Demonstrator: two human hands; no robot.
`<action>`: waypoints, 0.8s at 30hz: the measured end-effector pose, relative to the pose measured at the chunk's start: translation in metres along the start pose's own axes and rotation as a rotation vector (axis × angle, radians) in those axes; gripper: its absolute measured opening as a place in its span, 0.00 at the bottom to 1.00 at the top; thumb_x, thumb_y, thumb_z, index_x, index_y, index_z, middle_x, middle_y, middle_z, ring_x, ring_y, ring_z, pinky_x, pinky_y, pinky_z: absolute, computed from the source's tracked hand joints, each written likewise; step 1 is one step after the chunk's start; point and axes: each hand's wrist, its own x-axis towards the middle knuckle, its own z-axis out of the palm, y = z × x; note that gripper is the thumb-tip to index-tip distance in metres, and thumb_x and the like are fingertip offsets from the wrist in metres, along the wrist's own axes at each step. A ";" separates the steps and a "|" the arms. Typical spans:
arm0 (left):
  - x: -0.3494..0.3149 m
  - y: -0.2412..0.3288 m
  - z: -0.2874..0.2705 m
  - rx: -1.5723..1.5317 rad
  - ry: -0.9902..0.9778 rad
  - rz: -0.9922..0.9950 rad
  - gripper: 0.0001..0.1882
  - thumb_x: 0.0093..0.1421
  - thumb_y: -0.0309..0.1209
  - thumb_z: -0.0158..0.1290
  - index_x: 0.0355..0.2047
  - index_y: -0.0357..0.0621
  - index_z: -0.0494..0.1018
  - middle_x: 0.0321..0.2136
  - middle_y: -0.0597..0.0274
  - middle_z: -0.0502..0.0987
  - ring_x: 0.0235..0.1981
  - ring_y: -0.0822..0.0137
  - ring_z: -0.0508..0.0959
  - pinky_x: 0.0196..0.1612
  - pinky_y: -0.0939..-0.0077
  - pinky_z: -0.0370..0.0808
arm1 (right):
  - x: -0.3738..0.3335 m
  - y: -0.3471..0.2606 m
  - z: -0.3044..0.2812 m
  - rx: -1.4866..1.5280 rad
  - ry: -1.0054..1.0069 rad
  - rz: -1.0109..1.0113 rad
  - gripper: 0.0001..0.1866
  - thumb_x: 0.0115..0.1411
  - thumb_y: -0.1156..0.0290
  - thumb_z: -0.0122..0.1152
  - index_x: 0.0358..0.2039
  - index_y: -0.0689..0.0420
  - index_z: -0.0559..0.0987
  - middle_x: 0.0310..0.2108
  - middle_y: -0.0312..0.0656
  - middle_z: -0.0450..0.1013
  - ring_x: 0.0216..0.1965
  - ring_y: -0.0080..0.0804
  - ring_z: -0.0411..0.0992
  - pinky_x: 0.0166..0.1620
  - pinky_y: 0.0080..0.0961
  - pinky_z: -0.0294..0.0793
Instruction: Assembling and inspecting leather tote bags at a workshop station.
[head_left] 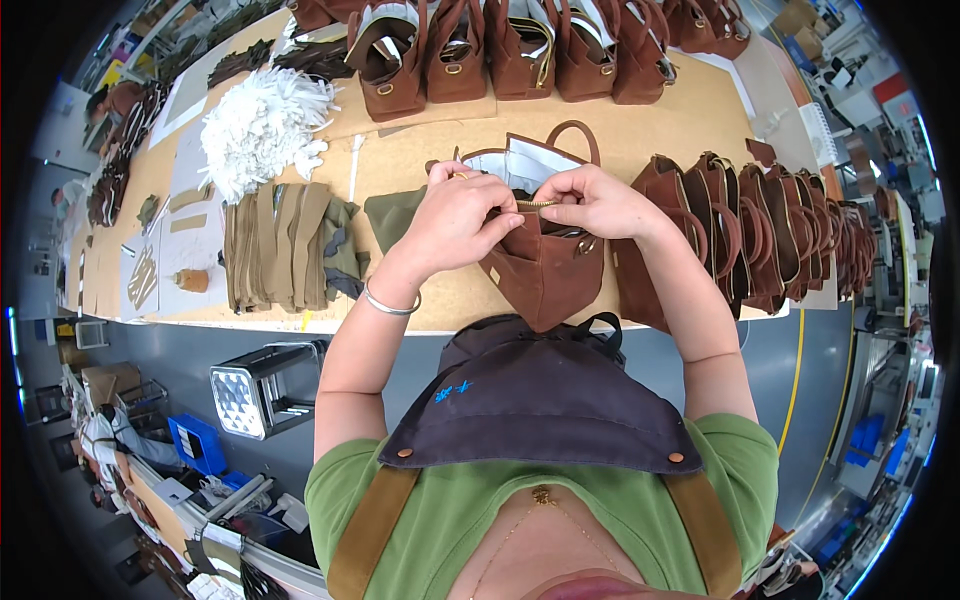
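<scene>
A brown handbag [545, 272] stands on the work table in front of me, its top gaping and its pale lining [540, 160] showing. One brown handle [577, 130] arches up at its far side. My left hand [462, 213] pinches the zipper at the bag's near rim, thumb and fingertips pressed together. Just to the right, my right hand [592, 203] grips the same zipper [535, 204] between thumb and forefinger. A short stretch of its gold teeth shows between the two hands. The fingers hide the rest of that edge.
Several finished-looking brown bags [525, 60] line the far side; more brown bags [740, 230] are packed at the right. A heap of white strips [265, 125] and stacked olive-brown pieces [280, 245] lie left. Olive fabric [392, 215] sits beside the bag. A metal stool [262, 390] stands below.
</scene>
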 end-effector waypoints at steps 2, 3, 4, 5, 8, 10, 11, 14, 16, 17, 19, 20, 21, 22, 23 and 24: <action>0.000 0.002 -0.001 0.007 -0.007 -0.008 0.11 0.58 0.37 0.59 0.25 0.46 0.73 0.26 0.65 0.77 0.33 0.61 0.75 0.52 0.66 0.58 | 0.000 0.002 0.000 -0.006 0.010 -0.007 0.05 0.60 0.76 0.62 0.37 0.62 0.81 0.31 0.30 0.76 0.32 0.13 0.69 0.39 0.17 0.72; 0.000 0.003 -0.002 0.003 -0.005 -0.008 0.11 0.58 0.37 0.59 0.25 0.46 0.73 0.26 0.65 0.77 0.33 0.61 0.75 0.52 0.66 0.58 | 0.000 0.002 0.000 -0.010 0.016 -0.010 0.05 0.60 0.76 0.62 0.37 0.62 0.81 0.31 0.30 0.76 0.33 0.13 0.70 0.39 0.17 0.72; 0.001 0.003 -0.002 0.000 -0.004 -0.009 0.11 0.58 0.38 0.60 0.25 0.46 0.73 0.26 0.65 0.77 0.33 0.60 0.75 0.52 0.66 0.58 | 0.000 0.002 0.000 -0.024 0.026 -0.017 0.05 0.60 0.76 0.62 0.37 0.61 0.81 0.30 0.30 0.76 0.32 0.13 0.69 0.39 0.17 0.72; 0.000 0.003 -0.001 0.002 0.004 -0.006 0.11 0.58 0.38 0.59 0.25 0.46 0.73 0.26 0.65 0.77 0.32 0.60 0.75 0.52 0.66 0.58 | 0.000 0.002 0.001 -0.038 0.036 -0.023 0.05 0.60 0.76 0.63 0.37 0.61 0.82 0.30 0.30 0.76 0.32 0.13 0.69 0.38 0.18 0.72; -0.001 0.001 0.000 0.005 0.027 0.007 0.12 0.59 0.38 0.59 0.25 0.46 0.73 0.26 0.65 0.77 0.32 0.60 0.75 0.52 0.66 0.58 | 0.000 0.003 -0.001 -0.084 0.055 -0.014 0.06 0.59 0.74 0.63 0.37 0.60 0.82 0.28 0.30 0.76 0.30 0.14 0.68 0.36 0.19 0.71; -0.001 0.000 0.001 0.006 0.039 0.017 0.12 0.59 0.38 0.59 0.25 0.46 0.74 0.25 0.65 0.77 0.31 0.60 0.75 0.52 0.65 0.58 | 0.000 0.004 -0.001 -0.109 0.065 -0.018 0.06 0.59 0.73 0.64 0.36 0.60 0.82 0.27 0.31 0.76 0.29 0.15 0.68 0.35 0.19 0.70; -0.001 0.000 0.001 0.009 0.034 0.015 0.12 0.59 0.38 0.59 0.25 0.46 0.74 0.25 0.64 0.77 0.31 0.60 0.75 0.52 0.65 0.58 | 0.000 0.006 0.000 -0.116 0.071 -0.030 0.07 0.59 0.73 0.64 0.37 0.60 0.82 0.27 0.31 0.76 0.28 0.16 0.67 0.35 0.20 0.70; 0.000 0.000 0.002 0.018 0.020 0.009 0.12 0.60 0.39 0.59 0.25 0.46 0.74 0.25 0.64 0.77 0.31 0.60 0.75 0.52 0.65 0.58 | 0.001 0.007 0.000 -0.151 0.081 -0.028 0.07 0.58 0.72 0.64 0.37 0.59 0.83 0.26 0.33 0.76 0.28 0.17 0.67 0.34 0.21 0.70; 0.001 0.000 0.002 0.024 0.015 0.005 0.12 0.60 0.39 0.58 0.25 0.46 0.74 0.25 0.64 0.77 0.31 0.60 0.76 0.52 0.65 0.58 | 0.001 0.004 0.001 -0.169 0.079 -0.015 0.07 0.58 0.71 0.64 0.36 0.59 0.83 0.26 0.33 0.76 0.28 0.18 0.68 0.35 0.22 0.70; 0.000 0.000 0.002 0.031 0.021 0.008 0.12 0.60 0.39 0.58 0.25 0.46 0.74 0.25 0.63 0.77 0.31 0.60 0.76 0.52 0.65 0.58 | 0.000 0.002 0.001 -0.174 0.075 -0.009 0.07 0.58 0.71 0.64 0.36 0.59 0.83 0.26 0.33 0.76 0.29 0.18 0.69 0.36 0.22 0.71; -0.001 -0.001 0.004 0.045 0.035 0.013 0.12 0.60 0.39 0.58 0.25 0.46 0.74 0.25 0.63 0.77 0.31 0.60 0.76 0.52 0.65 0.58 | 0.000 0.001 0.001 -0.172 0.068 -0.017 0.07 0.58 0.71 0.64 0.36 0.59 0.83 0.27 0.34 0.77 0.30 0.19 0.70 0.37 0.23 0.71; 0.000 -0.001 0.004 0.040 0.027 0.009 0.12 0.60 0.38 0.58 0.25 0.46 0.74 0.25 0.63 0.77 0.31 0.60 0.76 0.52 0.65 0.58 | 0.000 0.001 0.000 -0.165 0.067 -0.030 0.07 0.58 0.72 0.64 0.36 0.59 0.83 0.27 0.34 0.77 0.30 0.19 0.70 0.38 0.23 0.72; 0.000 0.001 0.003 0.035 0.020 0.005 0.12 0.60 0.38 0.58 0.24 0.46 0.73 0.25 0.63 0.77 0.32 0.59 0.76 0.51 0.65 0.59 | 0.000 0.002 0.000 -0.157 0.066 -0.042 0.07 0.58 0.72 0.64 0.36 0.59 0.83 0.27 0.35 0.77 0.31 0.20 0.71 0.39 0.23 0.72; 0.001 0.001 0.003 0.030 0.012 0.001 0.12 0.60 0.38 0.58 0.24 0.46 0.73 0.25 0.63 0.77 0.32 0.59 0.76 0.51 0.65 0.59 | 0.000 0.002 0.000 -0.159 0.066 -0.033 0.07 0.58 0.72 0.64 0.36 0.59 0.83 0.28 0.35 0.78 0.32 0.20 0.71 0.39 0.24 0.72; 0.000 0.001 0.002 0.029 0.015 0.002 0.12 0.60 0.38 0.58 0.24 0.46 0.73 0.24 0.63 0.77 0.32 0.59 0.76 0.51 0.65 0.59 | 0.000 0.001 0.000 -0.162 0.064 -0.025 0.07 0.58 0.72 0.64 0.36 0.59 0.83 0.28 0.36 0.78 0.32 0.21 0.72 0.40 0.24 0.73; 0.000 0.001 0.002 0.028 0.017 0.004 0.12 0.60 0.38 0.58 0.24 0.46 0.73 0.24 0.63 0.77 0.32 0.59 0.76 0.51 0.65 0.59 | 0.000 0.001 0.000 -0.165 0.061 -0.016 0.07 0.58 0.72 0.64 0.36 0.60 0.83 0.29 0.36 0.78 0.33 0.21 0.72 0.41 0.24 0.73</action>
